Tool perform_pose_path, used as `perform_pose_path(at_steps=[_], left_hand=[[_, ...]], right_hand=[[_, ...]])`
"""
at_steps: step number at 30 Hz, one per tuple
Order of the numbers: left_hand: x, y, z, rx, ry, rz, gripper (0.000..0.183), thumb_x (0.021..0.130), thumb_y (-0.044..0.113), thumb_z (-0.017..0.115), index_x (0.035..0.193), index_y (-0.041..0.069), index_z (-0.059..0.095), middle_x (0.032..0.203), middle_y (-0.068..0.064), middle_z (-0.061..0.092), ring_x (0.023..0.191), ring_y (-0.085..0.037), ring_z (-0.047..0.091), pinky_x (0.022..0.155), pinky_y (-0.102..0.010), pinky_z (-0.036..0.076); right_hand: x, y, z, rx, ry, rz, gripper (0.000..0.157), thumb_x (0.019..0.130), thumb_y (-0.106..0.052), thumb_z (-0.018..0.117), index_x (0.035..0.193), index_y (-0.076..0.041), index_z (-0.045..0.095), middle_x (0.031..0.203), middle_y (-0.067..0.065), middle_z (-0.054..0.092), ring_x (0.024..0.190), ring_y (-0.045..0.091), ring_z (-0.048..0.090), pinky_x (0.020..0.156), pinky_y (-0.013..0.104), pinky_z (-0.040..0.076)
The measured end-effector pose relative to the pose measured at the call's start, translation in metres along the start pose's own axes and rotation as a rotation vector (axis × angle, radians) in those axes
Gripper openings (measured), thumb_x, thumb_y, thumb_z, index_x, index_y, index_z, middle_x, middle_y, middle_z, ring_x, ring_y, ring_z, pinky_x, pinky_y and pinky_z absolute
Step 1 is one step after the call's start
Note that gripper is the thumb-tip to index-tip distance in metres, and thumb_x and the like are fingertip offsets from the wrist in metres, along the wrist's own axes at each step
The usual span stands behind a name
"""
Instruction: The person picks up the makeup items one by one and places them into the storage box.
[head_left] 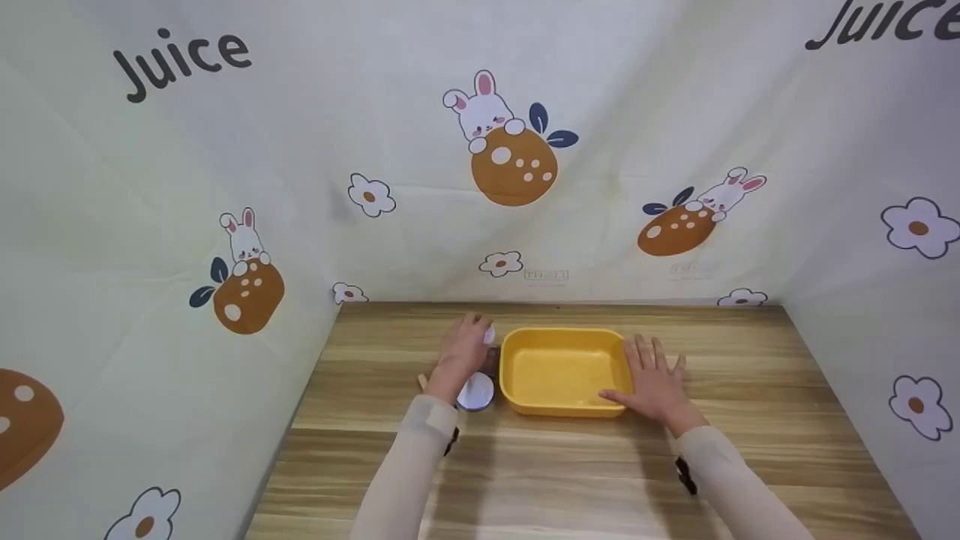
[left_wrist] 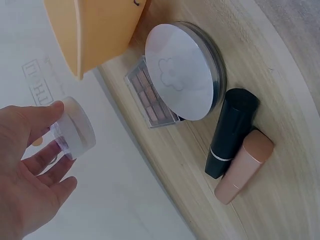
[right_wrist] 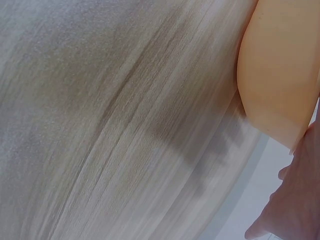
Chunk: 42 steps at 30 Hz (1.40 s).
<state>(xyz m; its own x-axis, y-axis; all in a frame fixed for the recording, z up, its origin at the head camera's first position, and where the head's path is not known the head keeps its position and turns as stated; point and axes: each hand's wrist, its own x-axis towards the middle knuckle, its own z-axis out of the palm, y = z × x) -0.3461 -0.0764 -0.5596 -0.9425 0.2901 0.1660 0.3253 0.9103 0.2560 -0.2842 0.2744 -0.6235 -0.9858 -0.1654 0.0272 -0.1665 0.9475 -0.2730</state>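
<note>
Thumb and fingers of my left hand [left_wrist: 35, 175] pinch a small round clear jar [left_wrist: 76, 129], lifted above the table beside the bin. In the head view the left hand [head_left: 463, 349] is left of a yellow rectangular bin [head_left: 566, 411], and the jar shows partly past its fingers. My right hand [head_left: 654, 379] rests on the bin's right end with fingers spread, the thumb over the front rim. The inside of the bin is bare. Under the left hand lie a round compact [left_wrist: 182, 72] with a flower mark and an eyeshadow palette [left_wrist: 150, 97], partly covered by the compact.
A black tube [left_wrist: 232, 130] and a rose-gold lipstick tube [left_wrist: 245, 165] lie side by side near the compact. The wood-grain table [head_left: 555, 472] ends at a printed cloth backdrop [head_left: 420, 247], which also hangs along both sides.
</note>
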Motion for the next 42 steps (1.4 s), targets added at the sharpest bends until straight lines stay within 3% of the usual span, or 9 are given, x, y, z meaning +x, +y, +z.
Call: perform_pose_path(at_steps=[13,19,25,42], left_hand=[[0.006,0.017,-0.001,-0.058,-0.101,-0.036,0.044,0.094,0.011,0.066,0.137,0.010,0.057,0.140,-0.014,0.053,0.133,-0.033,0.050,0.109,-0.048,0.046],[0.006,0.024,0.000,-0.066,-0.082,-0.017,0.044,0.093,0.010,0.067,0.137,0.012,0.058,0.138,-0.012,0.054,0.132,-0.031,0.051,0.103,-0.046,0.051],[0.008,0.030,0.004,-0.055,-0.049,0.024,0.043,0.093,0.009,0.067,0.135,0.012,0.060,0.135,-0.011,0.056,0.129,-0.029,0.053,0.108,-0.042,0.048],[0.014,0.054,0.009,-0.012,-0.099,0.023,0.043,0.095,0.018,0.066,0.138,0.017,0.058,0.137,-0.007,0.055,0.127,-0.025,0.056,0.100,-0.041,0.054]], right_hand=[[0.000,0.000,-0.001,-0.010,-0.009,0.004,0.114,0.080,-0.078,0.057,0.159,-0.006,0.019,0.165,0.024,0.015,0.151,0.049,0.009,0.108,0.083,0.003],[-0.001,0.000,0.000,-0.013,-0.002,0.007,0.114,0.079,-0.078,0.058,0.159,-0.006,0.019,0.165,0.023,0.017,0.151,0.049,0.010,0.108,0.083,0.004],[-0.002,-0.001,-0.001,0.001,-0.002,0.012,0.114,0.079,-0.077,0.059,0.158,-0.005,0.018,0.164,0.024,0.017,0.151,0.049,0.010,0.108,0.083,0.003],[-0.001,-0.001,0.000,0.020,-0.015,0.008,0.113,0.080,-0.076,0.060,0.159,-0.006,0.018,0.165,0.024,0.014,0.151,0.049,0.007,0.108,0.083,0.000]])
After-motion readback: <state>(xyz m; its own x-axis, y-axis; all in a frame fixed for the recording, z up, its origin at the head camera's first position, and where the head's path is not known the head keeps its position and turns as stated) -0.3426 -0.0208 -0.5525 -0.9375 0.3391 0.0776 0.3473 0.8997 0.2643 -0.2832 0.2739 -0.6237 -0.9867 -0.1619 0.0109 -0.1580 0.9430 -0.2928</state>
